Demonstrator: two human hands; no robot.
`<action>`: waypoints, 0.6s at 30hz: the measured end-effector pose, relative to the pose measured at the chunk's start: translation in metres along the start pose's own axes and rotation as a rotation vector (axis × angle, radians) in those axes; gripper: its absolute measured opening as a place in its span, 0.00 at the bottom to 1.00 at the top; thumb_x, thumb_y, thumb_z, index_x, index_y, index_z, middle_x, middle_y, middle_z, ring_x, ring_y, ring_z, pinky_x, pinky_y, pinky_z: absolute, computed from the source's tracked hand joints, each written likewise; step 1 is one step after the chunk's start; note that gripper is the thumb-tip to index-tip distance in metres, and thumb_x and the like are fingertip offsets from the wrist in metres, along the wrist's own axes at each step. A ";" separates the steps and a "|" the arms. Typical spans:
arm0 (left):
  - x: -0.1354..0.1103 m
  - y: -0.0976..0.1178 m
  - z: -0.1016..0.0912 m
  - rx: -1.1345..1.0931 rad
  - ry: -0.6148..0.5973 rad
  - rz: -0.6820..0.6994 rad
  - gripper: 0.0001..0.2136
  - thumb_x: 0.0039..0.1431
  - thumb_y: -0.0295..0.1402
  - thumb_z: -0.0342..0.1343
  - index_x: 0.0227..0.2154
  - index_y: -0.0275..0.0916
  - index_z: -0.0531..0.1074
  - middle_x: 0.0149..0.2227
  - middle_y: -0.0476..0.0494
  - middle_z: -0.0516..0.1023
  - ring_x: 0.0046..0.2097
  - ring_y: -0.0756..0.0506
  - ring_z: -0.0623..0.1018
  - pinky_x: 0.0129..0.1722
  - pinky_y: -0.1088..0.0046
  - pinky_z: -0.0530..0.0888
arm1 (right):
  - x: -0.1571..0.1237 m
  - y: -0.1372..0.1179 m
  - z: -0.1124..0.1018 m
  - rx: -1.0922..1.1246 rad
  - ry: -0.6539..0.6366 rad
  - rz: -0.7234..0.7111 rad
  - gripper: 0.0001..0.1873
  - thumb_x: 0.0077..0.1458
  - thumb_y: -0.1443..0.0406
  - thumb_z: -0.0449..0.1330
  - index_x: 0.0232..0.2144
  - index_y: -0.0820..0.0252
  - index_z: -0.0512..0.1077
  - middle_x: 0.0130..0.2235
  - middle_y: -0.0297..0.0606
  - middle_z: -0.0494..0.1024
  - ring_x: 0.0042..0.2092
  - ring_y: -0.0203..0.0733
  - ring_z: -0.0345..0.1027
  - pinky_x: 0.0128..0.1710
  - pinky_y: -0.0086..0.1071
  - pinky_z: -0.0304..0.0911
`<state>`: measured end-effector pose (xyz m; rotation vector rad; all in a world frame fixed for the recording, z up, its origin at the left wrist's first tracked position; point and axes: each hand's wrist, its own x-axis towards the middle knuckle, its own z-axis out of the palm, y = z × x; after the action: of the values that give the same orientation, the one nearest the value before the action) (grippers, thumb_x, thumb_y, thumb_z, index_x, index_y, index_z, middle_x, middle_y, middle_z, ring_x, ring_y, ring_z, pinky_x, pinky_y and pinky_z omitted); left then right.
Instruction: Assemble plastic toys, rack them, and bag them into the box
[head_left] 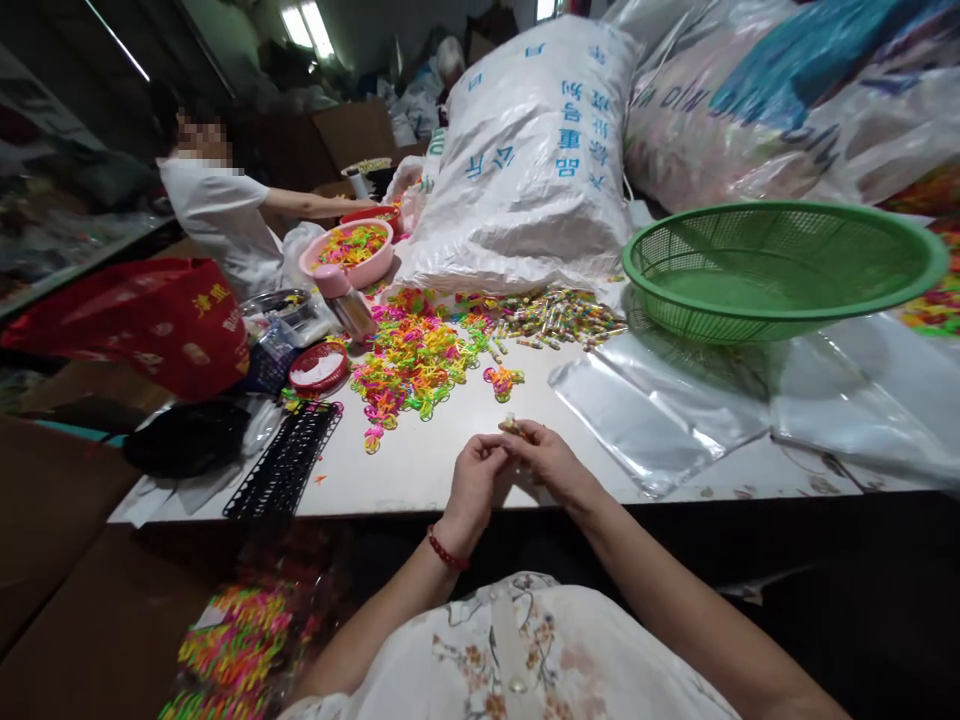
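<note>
colour all over the table; a loose pile of bands spreads mid-table, and close to the near edge the right hand pinches a little bundle between thumb and fingertips, closed tight on it; the left hand meets it from the side, fingers curled and touching the bundle's lower end, so both have hold of it just above the tabletop; it looks feather-light, soft and stretchy, likely to spring apart or slip loose if the pinch slackens, so the middle of the bundle is the place to grip, firmly, with fingertips only; clear bags lie flat to the right, a green basket sits beyond them, and a co-worker reaches toward a pink bowl at the far left.
</note>
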<state>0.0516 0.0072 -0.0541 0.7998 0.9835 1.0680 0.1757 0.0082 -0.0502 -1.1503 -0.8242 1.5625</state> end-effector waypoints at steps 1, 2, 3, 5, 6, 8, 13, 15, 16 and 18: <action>-0.003 -0.001 0.001 0.123 -0.024 0.068 0.09 0.50 0.34 0.64 0.32 0.36 0.73 0.31 0.47 0.78 0.34 0.51 0.75 0.38 0.75 0.71 | -0.001 0.000 0.000 -0.081 0.027 -0.051 0.23 0.42 0.52 0.69 0.36 0.60 0.73 0.28 0.32 0.72 0.28 0.34 0.64 0.27 0.27 0.61; -0.006 -0.001 0.001 0.250 -0.061 0.122 0.08 0.53 0.35 0.62 0.33 0.37 0.73 0.33 0.47 0.78 0.36 0.50 0.76 0.40 0.75 0.70 | -0.001 0.001 -0.002 -0.152 0.061 -0.098 0.21 0.43 0.51 0.69 0.33 0.60 0.73 0.28 0.32 0.72 0.30 0.34 0.64 0.28 0.27 0.62; -0.007 0.000 0.001 0.369 -0.099 0.153 0.07 0.55 0.35 0.60 0.34 0.38 0.74 0.35 0.47 0.78 0.38 0.49 0.76 0.40 0.74 0.70 | -0.001 0.001 -0.005 -0.202 0.101 -0.132 0.21 0.44 0.50 0.68 0.31 0.60 0.72 0.28 0.33 0.72 0.30 0.35 0.65 0.28 0.27 0.62; -0.003 0.005 0.000 0.544 -0.124 0.166 0.08 0.59 0.37 0.56 0.33 0.39 0.75 0.33 0.48 0.78 0.35 0.49 0.75 0.37 0.74 0.70 | 0.000 0.001 -0.014 -0.223 0.170 -0.137 0.22 0.48 0.46 0.63 0.27 0.60 0.70 0.27 0.33 0.72 0.26 0.32 0.62 0.24 0.26 0.59; 0.002 0.008 -0.001 0.604 -0.102 0.174 0.09 0.60 0.38 0.54 0.32 0.39 0.75 0.30 0.48 0.77 0.33 0.49 0.75 0.34 0.75 0.69 | 0.000 0.001 -0.019 -0.197 0.178 -0.107 0.24 0.50 0.45 0.61 0.27 0.60 0.69 0.26 0.33 0.71 0.23 0.30 0.59 0.20 0.25 0.56; 0.019 0.015 -0.002 0.702 -0.010 0.245 0.10 0.61 0.38 0.52 0.29 0.39 0.73 0.27 0.49 0.74 0.30 0.49 0.73 0.31 0.75 0.68 | 0.001 0.001 -0.030 -0.089 0.149 -0.040 0.26 0.51 0.42 0.59 0.29 0.60 0.68 0.27 0.33 0.72 0.17 0.26 0.52 0.13 0.24 0.47; 0.076 0.025 0.005 1.011 0.066 0.557 0.09 0.59 0.34 0.55 0.41 0.38 0.71 0.40 0.42 0.73 0.41 0.45 0.73 0.45 0.67 0.70 | -0.001 0.008 -0.039 0.027 0.183 0.024 0.27 0.46 0.43 0.63 0.38 0.55 0.65 0.21 0.24 0.65 0.15 0.26 0.47 0.12 0.22 0.42; 0.092 0.022 0.012 1.132 0.046 0.606 0.20 0.56 0.36 0.59 0.51 0.36 0.67 0.47 0.37 0.70 0.48 0.41 0.71 0.50 0.64 0.69 | -0.004 0.011 -0.034 -0.039 0.226 0.018 0.27 0.44 0.41 0.62 0.33 0.54 0.64 0.19 0.24 0.62 0.16 0.29 0.50 0.13 0.23 0.43; 0.098 0.019 0.016 1.177 0.060 0.588 0.21 0.56 0.37 0.59 0.52 0.36 0.67 0.47 0.35 0.68 0.49 0.40 0.70 0.51 0.63 0.68 | -0.005 0.012 -0.031 -0.104 0.233 -0.016 0.27 0.43 0.40 0.62 0.31 0.54 0.64 0.19 0.25 0.62 0.17 0.31 0.53 0.14 0.25 0.47; 0.107 0.010 0.022 1.208 0.100 0.539 0.20 0.58 0.36 0.56 0.52 0.36 0.67 0.49 0.35 0.66 0.51 0.39 0.70 0.52 0.63 0.68 | -0.006 0.011 -0.025 -0.269 0.203 -0.077 0.27 0.42 0.38 0.61 0.25 0.54 0.64 0.19 0.30 0.65 0.21 0.36 0.61 0.16 0.29 0.55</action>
<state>0.0867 0.1111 -0.0642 2.0935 1.5520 0.8825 0.1967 -0.0014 -0.0662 -1.4268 -0.9498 1.2733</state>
